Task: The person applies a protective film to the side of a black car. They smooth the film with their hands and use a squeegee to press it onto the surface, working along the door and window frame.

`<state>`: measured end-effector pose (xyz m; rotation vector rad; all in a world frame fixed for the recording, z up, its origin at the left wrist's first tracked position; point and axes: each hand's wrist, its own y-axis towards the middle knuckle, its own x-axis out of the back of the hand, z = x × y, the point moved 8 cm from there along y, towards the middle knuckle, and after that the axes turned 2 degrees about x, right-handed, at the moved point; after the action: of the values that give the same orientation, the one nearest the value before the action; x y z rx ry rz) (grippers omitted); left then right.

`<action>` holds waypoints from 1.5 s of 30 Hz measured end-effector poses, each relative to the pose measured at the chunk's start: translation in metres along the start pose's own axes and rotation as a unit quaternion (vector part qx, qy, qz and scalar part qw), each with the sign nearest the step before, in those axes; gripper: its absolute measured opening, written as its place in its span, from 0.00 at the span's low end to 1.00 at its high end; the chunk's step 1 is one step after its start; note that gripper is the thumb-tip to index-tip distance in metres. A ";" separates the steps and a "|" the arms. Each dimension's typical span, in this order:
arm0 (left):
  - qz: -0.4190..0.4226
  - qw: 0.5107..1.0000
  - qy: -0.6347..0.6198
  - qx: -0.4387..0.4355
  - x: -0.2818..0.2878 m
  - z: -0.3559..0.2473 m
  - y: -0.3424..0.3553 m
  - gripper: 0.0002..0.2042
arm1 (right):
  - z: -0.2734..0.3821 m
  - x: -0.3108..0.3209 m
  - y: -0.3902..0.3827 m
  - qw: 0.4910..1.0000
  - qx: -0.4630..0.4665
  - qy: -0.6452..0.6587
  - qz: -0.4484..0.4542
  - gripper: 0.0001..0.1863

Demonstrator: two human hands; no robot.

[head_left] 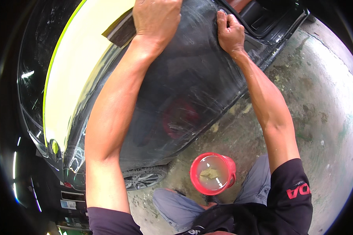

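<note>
A black car's side panel [176,74], dull and streaked with whitish residue, fills the middle. Next to it runs a pale yellow-green panel area [68,74] with a bright edge. My left hand [157,19] is closed over a dark, flat sheet of sandpaper [122,30] pressed against the bodywork; its fingertips are cut off by the top of the picture. Over to the right, my right hand [230,32] has its fingers curled at the panel's edge beside the door opening [262,19]. What lies under those fingers is partly hidden.
A red bucket [193,172] of cloudy water stands on the stained concrete floor [306,98] between my knees, with a yellowish sponge [210,173] in it. The car's wheel [143,178] is low on the left. A tail light [68,185] shows near the lower left.
</note>
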<state>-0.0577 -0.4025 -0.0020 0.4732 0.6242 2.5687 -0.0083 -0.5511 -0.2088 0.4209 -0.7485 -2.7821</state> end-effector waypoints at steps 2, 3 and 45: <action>0.053 0.998 0.022 0.011 -0.009 0.009 -0.019 0.24 | -0.009 0.005 0.005 1.000 0.003 -0.018 0.003 0.32; 0.093 0.993 0.072 0.015 -0.015 0.028 -0.045 0.29 | -0.011 0.008 0.007 1.000 0.003 -0.024 0.003 0.32; 0.570 0.199 -0.427 0.673 0.133 -0.426 -0.593 0.22 | -0.166 0.105 -0.622 0.567 -0.425 -0.324 0.627 0.16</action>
<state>-0.1460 -0.0113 -0.6264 -1.7219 -1.1518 -0.2135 -0.1416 -0.1325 -0.6905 -0.9939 0.3002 -1.4179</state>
